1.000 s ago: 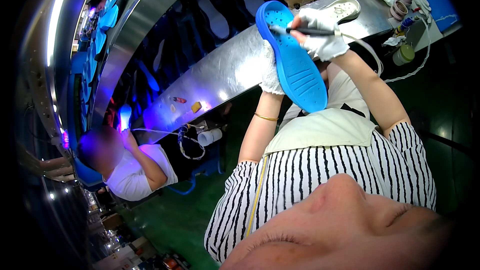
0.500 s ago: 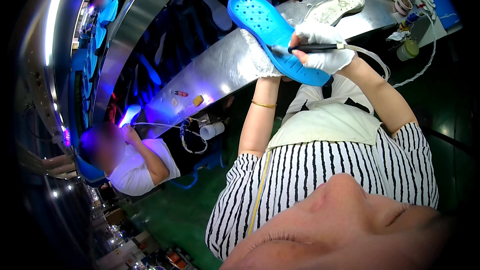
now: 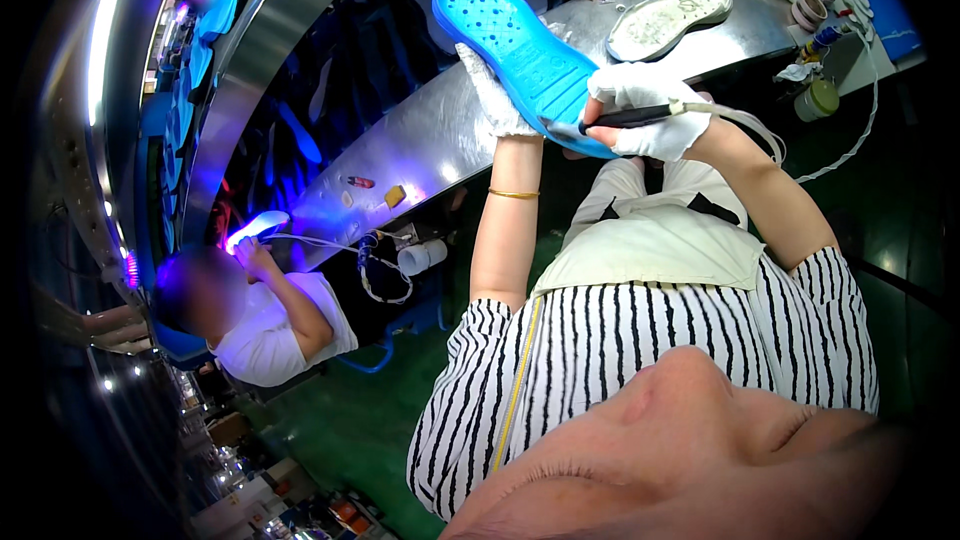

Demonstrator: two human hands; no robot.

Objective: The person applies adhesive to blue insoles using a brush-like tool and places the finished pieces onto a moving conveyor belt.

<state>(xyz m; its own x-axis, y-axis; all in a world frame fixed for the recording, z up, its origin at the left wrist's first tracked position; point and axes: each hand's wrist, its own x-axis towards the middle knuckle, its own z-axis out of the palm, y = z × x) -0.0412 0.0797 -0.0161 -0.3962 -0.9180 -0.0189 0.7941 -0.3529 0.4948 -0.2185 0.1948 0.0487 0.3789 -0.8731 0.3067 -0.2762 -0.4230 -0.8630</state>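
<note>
By the long, shiny metal desk [image 3: 410, 135] — bright-blue moulded shoe sole [image 3: 508, 45], held up
White-gloved left hand [image 3: 490, 95] cradles its side; white-gloved right hand [image 3: 650, 105] has its grip pinched on a slim black pen-like tool [image 3: 635, 118]. Sole's probably light, bendy — I'd hold the rim.

Bench [image 3: 425, 130]: shiny metal, in front of me
Straight ahead: white sole [image 3: 668, 20]
To my left: yellow block [image 3: 395, 197], red piece [image 3: 361, 182]
</note>
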